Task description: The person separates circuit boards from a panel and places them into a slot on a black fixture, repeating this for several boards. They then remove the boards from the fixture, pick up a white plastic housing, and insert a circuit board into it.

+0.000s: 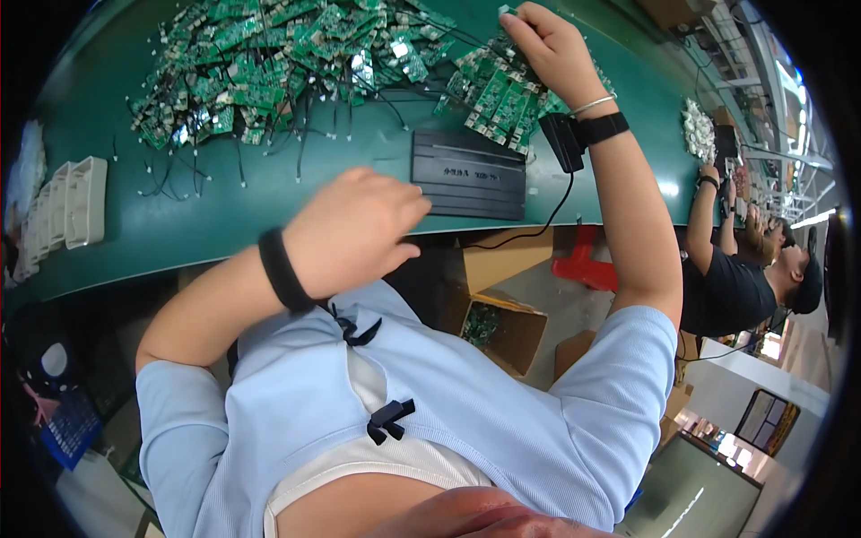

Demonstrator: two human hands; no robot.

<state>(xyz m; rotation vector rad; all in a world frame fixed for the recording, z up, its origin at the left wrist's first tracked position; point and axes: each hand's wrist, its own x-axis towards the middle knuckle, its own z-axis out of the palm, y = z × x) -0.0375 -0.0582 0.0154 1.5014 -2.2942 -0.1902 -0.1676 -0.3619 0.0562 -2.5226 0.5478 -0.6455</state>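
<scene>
Beyond the black plate on the desk, the right hand pinches what looks like a small board between its fingers. Left of the plate, the left hand hangs loosely curled, apparently unladen. Aligned boards lie beyond the plate, probably kept apart from the heap.

The head fisheye looks down over the workbench.

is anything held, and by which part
Left hand: nothing visible in it. Right hand: fingertips at a small pale piece; whether and where it's gripped cannot be told.
</scene>
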